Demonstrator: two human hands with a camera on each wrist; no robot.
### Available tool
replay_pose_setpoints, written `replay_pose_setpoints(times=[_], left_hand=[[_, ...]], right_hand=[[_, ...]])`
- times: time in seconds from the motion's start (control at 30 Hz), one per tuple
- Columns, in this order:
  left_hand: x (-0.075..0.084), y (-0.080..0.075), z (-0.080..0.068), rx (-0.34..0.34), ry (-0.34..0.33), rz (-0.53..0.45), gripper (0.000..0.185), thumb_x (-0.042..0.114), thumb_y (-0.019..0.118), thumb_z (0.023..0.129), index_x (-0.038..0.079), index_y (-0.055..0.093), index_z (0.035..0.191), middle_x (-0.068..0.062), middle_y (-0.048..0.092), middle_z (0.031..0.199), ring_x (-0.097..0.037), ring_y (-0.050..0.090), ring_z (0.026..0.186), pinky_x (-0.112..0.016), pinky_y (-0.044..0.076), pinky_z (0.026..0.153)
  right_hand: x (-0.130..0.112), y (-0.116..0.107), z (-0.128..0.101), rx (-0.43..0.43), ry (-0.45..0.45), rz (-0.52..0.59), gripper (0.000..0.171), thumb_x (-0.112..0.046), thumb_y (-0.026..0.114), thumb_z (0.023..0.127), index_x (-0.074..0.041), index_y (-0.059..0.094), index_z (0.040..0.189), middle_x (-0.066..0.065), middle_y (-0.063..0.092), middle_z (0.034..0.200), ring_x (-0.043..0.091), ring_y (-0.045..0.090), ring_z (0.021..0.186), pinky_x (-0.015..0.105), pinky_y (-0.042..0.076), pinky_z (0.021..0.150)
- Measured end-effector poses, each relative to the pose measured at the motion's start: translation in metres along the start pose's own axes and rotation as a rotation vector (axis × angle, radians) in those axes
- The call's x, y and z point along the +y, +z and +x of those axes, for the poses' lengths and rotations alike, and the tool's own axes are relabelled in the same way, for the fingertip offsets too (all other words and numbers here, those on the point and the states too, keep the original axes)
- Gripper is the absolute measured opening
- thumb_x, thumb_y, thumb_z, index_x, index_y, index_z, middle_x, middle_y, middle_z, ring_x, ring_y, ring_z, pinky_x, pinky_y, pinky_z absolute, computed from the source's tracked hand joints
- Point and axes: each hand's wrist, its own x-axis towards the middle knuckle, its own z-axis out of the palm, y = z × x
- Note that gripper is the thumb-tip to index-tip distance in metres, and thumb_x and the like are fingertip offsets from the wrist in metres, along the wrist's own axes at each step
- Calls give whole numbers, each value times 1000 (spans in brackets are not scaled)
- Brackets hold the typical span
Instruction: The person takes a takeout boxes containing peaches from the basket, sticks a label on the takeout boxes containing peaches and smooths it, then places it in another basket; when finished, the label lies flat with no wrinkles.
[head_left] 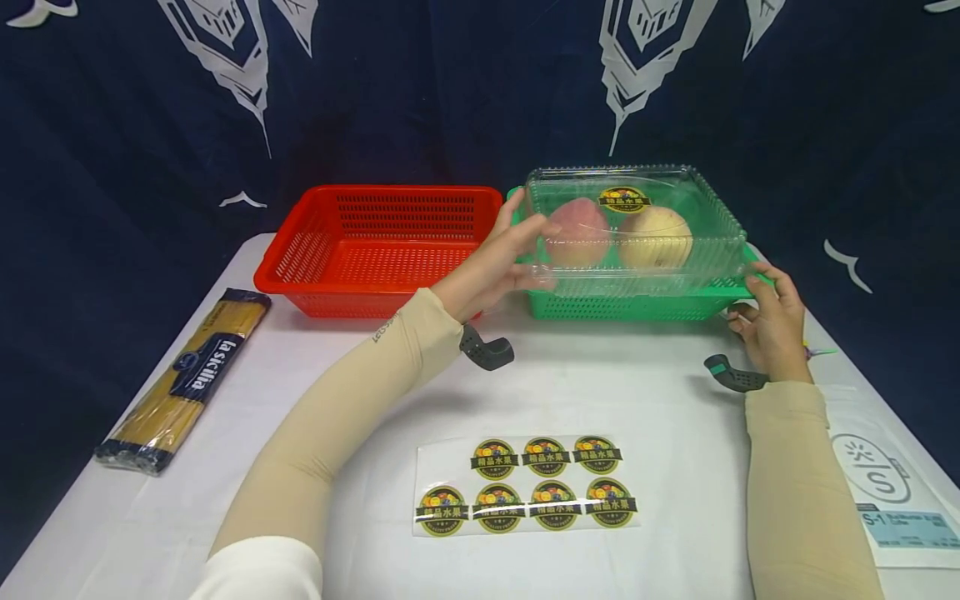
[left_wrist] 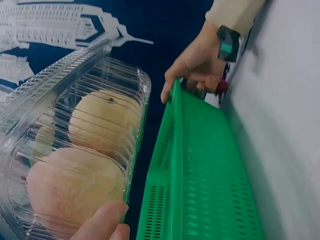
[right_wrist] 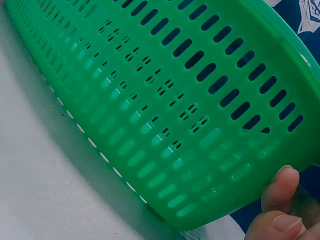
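Observation:
A clear plastic fruit box (head_left: 645,279) holds two peaches, a pink one (head_left: 577,233) and a paler one (head_left: 656,237). A round dark label (head_left: 624,199) is on its lid. My left hand (head_left: 498,262) grips the box's left end and holds it above the green basket (head_left: 622,307). In the left wrist view a gap shows between the box (left_wrist: 135,135) and the basket's rim (left_wrist: 175,150). At the basket's right end, my right hand (head_left: 776,321) pinches the rim. The right wrist view shows the slotted green wall (right_wrist: 150,100) beside the right fingertips (right_wrist: 282,187).
A red basket (head_left: 303,304) stands left of the green one. Packaged spaghetti (head_left: 187,375) lies at the table's left. A sheet of round stickers (head_left: 525,486) lies at the front. At the right edge is a white packet (head_left: 900,500), partly behind the right forearm.

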Motion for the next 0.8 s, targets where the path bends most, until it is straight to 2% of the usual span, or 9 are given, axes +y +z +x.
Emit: replay_pose_setpoints(times=[0.1, 0.2, 0.37, 0.57, 0.8], left_hand=[[-2, 4, 12, 13, 5, -2, 93, 23, 57, 99, 41, 5, 174, -10, 30, 173, -35, 53, 139, -50, 61, 100], [-3, 7, 23, 28, 8, -11, 89, 24, 57, 103, 40, 5, 174, -12, 34, 172, -37, 41, 151, -53, 59, 102], [-6, 10, 37, 50, -6, -19, 84, 26, 57, 108, 39, 6, 174, -11, 31, 174, -51, 45, 148, -55, 56, 107], [-10, 15, 52, 79, -14, -26, 86, 27, 58, 108, 39, 5, 174, -16, 21, 177, -65, 39, 146, -60, 54, 108], [-14, 19, 70, 108, -45, 37, 89, 25, 57, 105, 37, 4, 175, -11, 17, 179, -64, 46, 140, -57, 56, 107]], right_hand=[[0, 0, 0, 3, -3, -2, 20, -17, 62, 111, -22, 63, 131, 1, 45, 118, 13, 53, 71, 20, 43, 54], [0, 0, 0, 5, -1, 6, 21, -16, 61, 111, -22, 63, 132, 2, 46, 119, 13, 53, 71, 20, 43, 53], [0, 1, 0, 14, -4, -4, 23, -16, 61, 111, -22, 63, 134, 2, 48, 120, 13, 54, 73, 19, 42, 53], [1, 0, 0, 5, -11, -4, 24, -16, 62, 111, -21, 63, 134, 2, 48, 121, 13, 54, 73, 19, 43, 53], [2, 0, 0, 4, -19, -4, 25, -16, 62, 111, -20, 62, 136, 3, 50, 121, 13, 55, 72, 20, 44, 53]])
